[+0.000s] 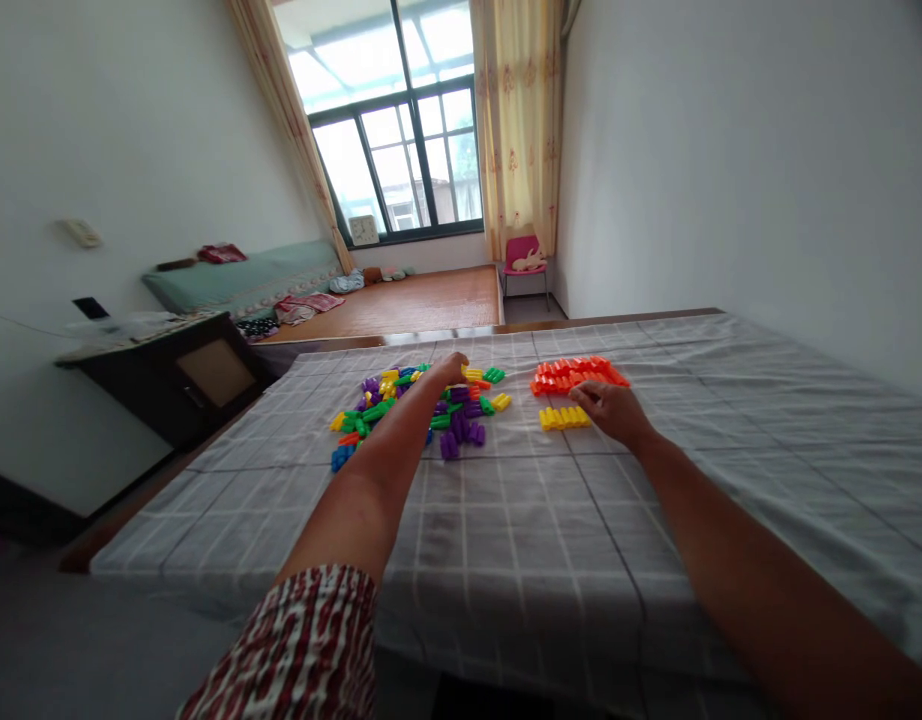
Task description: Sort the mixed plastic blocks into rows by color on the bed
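My left hand (452, 370) reaches into the far part of a loose pile of plastic building pieces (378, 410) in purple, green, yellow, blue and orange. Its fingers are bent down close to a yellow piece (474, 375); whether they hold it is hidden. My right hand (609, 408) has its thumb and fingers pinched together at the right end of a row of yellow pieces (560, 418). What sits in that pinch is too small to make out. Just behind this row lie orange pieces (566, 372) set side by side in rows.
A grey checked cloth (498, 520) covers the table. Single yellow (501, 401) and purple pieces (450, 446) lie along the pile's near and right edges. Beyond the table are a low bed (431, 295), a pink chair (522, 252) and a dark cabinet (198, 375).
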A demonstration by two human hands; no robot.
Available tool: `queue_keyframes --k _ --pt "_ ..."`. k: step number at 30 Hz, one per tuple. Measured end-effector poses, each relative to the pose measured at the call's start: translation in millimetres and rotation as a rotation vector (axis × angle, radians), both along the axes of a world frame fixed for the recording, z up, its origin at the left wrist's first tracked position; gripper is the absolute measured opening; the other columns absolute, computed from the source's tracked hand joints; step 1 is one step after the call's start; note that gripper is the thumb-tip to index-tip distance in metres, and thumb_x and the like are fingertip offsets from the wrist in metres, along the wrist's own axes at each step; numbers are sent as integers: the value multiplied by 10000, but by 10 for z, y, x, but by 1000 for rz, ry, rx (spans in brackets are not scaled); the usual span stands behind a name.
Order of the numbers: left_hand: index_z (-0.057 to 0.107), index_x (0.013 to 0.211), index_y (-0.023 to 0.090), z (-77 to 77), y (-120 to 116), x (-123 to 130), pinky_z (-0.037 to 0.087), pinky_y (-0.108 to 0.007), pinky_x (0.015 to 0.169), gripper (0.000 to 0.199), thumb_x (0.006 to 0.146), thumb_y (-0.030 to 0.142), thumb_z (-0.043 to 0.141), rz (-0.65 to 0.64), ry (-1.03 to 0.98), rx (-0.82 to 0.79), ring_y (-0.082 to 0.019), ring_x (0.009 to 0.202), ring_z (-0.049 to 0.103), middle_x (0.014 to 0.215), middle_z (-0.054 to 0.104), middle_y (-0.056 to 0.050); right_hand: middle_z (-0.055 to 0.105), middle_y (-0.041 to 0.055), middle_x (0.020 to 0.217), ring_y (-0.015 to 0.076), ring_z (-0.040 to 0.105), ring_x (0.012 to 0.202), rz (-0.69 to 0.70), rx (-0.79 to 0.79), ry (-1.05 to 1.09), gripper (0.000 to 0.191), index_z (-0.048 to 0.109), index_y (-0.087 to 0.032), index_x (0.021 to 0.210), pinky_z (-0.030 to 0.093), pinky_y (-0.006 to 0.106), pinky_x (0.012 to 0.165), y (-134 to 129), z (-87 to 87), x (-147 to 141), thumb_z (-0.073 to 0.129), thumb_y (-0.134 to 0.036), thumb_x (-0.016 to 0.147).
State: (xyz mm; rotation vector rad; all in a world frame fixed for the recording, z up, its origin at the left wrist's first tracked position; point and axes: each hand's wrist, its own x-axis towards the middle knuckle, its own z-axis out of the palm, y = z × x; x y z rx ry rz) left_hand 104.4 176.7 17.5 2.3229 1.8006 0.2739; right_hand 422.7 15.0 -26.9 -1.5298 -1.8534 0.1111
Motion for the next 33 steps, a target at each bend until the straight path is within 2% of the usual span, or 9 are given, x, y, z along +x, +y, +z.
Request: queue_keyframes --k 4,9,14,17,19,23,27,33 --pt "587 1309 240 36 -61 21 453 -321 1031 523 792 175 639 4 -21 64 -225 1181 592 1227 670 -62 676 29 687 155 577 597 -1 20 16 364 713 -201 812 384 271 602 -26 20 -10 491 -485 868" --pt "513 1373 141 5 -37 114 429 -256 1043 707 685 38 641 -82 14 -58 -224 1244 550 1409 537 -117 660 30 658 154 571 583 -17 23 26 381 712 -194 810 387 269 595 -31 33 -6 489 -498 865" --pt "494 1380 180 18 54 154 522 -240 881 794 628 78 726 -62 53 -151 -218 1072 650 1317 611 -105 651 32 644 160 574 594 -24 25 18 384 709 -194 817 392 268 604 -27 38 3 480 -497 869" --pt "529 1337 162 12 66 148 550 -257 773 778 601 140 778 -12 89 -182 -231 942 684 1185 675 -104 646 33 641 164 578 599 -9 17 16 390 709 -196 817 389 269 598 -30 39 0 472 -500 875" --pt "544 1315 166 -8 50 137 551 -255 732 748 605 164 778 15 106 -183 -228 911 685 1165 677 -96 642 33 638 165 580 599 -3 10 14 390 710 -195 814 388 270 598 -35 43 -6 472 -498 877" --pt "570 1270 176 -53 15 111 535 -225 731 670 628 180 761 23 114 -152 -212 955 669 1244 634 -95 631 31 629 166 574 595 -7 5 5 382 707 -195 795 382 273 597 -44 47 -17 477 -490 874" --pt "597 1199 158 -79 26 89 513 -219 769 582 647 225 767 9 114 -138 -203 970 655 1154 676 -77 641 32 644 166 576 603 0 -4 8 385 708 -194 805 381 271 598 -38 44 -20 475 -493 875" --pt "583 1182 160 -79 66 13 499 -245 791 620 636 353 803 27 80 -85 -211 997 630 1174 655 -84 651 35 643 164 570 597 -5 9 0 393 709 -194 803 380 270 591 -44 52 -21 473 -500 873"
